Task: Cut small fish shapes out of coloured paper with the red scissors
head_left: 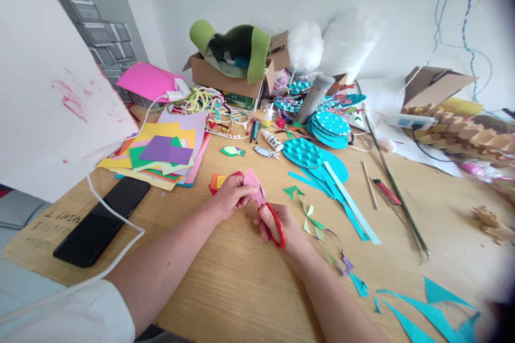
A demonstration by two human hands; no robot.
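Pinched in my left hand (235,193) is a small piece of pink paper (253,179), held upright above the table. My right hand (277,222) grips a pair of red-handled scissors (280,230), whose blades meet the lower right edge of the pink paper. Just behind my left hand lie small orange, yellow and red paper pieces (217,181), partly covered by it. Green paper scraps (293,192) are scattered to the right of the scissors. Farther back lie a green and white paper fish (232,151) and a grey fish shape (265,152).
Stacked coloured paper (164,150) and a black phone (102,220) with a white cable lie left. Blue egg-tray ovals (302,153), blue strips, a long stick (396,187) and a red utility knife (387,192) lie right. A steel thermos (315,99) and a cardboard box (225,77) stand behind.
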